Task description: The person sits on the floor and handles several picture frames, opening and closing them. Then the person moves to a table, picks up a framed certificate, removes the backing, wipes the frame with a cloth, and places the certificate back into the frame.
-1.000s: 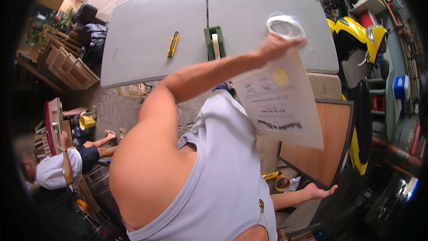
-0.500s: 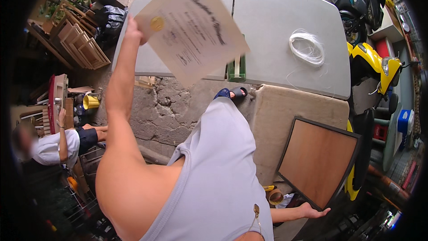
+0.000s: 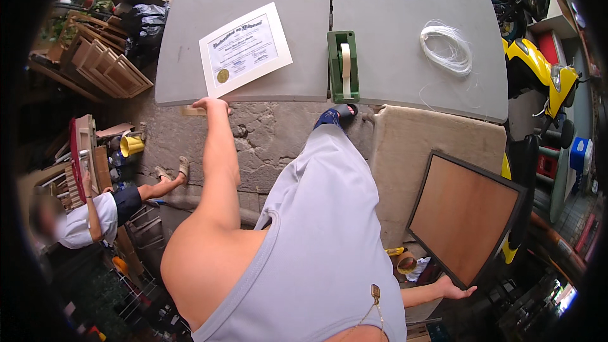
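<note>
Fingers of the left hand (image 3: 211, 105) are curled loosely at the near edge of the grey folding plastic table (image 3: 405, 12), just touching the lower corner of the white paper certificate with a gold seal (image 3: 246, 49). They do not grip it now; the sheet lies flat on the table, at about eleven o'clock from the person's body, turned a little so one corner points to the hand. Lying flat like this, it seems safe from bending. The right hand (image 3: 457, 291) is low at five o'clock, fingers closed around the bottom edge of the brown wooden board in a dark frame (image 3: 467, 215), which stands tilted, probably so it does not fall. At twelve o'clock sits the green tape dispenser (image 3: 342, 66); at one o'clock, the coil of white cord (image 3: 447, 47).

Half a second ago the certificate was up in the air in the left hand; now it rests on the table. The right hand stays on the frame.
</note>
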`<state>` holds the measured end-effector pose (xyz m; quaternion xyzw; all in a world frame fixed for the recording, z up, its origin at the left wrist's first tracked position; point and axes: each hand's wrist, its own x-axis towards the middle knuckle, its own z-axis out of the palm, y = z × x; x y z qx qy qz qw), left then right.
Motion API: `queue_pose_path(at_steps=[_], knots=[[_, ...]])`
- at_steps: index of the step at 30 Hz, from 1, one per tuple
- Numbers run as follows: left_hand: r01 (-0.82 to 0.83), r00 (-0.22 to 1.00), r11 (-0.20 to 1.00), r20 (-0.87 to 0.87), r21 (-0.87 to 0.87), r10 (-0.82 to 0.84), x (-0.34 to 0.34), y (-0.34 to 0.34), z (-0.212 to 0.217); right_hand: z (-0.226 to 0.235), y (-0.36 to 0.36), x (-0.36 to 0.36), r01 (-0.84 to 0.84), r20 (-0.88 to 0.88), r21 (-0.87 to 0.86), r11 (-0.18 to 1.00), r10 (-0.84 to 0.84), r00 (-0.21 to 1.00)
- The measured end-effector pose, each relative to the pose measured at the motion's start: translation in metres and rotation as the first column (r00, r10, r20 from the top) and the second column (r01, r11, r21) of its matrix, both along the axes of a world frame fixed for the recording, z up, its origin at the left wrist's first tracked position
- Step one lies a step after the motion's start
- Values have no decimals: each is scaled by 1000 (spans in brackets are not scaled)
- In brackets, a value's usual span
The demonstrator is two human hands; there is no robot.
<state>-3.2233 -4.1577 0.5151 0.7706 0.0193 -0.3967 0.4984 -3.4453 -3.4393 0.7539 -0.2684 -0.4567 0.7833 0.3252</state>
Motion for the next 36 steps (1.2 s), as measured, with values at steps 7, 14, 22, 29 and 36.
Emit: queue_pose_path(at_steps=[7, 14, 22, 29, 36], knots=[[962, 264, 119, 745, -244, -613, -141, 181, 43, 0, -13, 19, 70, -21, 45, 997, -69, 997], [350, -708, -748, 364, -564, -606, -311, 341, 146, -23, -2, 33, -39, -64, -24, 999, 38, 997], [465, -854, -777, -445, -425, -268, -366, 418, 162, -34, -77, 106, -75, -137, 310, 948, 123, 983], [554, -813, -665, -496, -501, -305, -334, 394, 186, -35, -123, 122, -6, -270, 176, 984, 54, 961], [137, -926, -954, -375, -267, -28, -330, 367, 215, -73, -95, 144, -159, 108, -699, 698, 322, 940]])
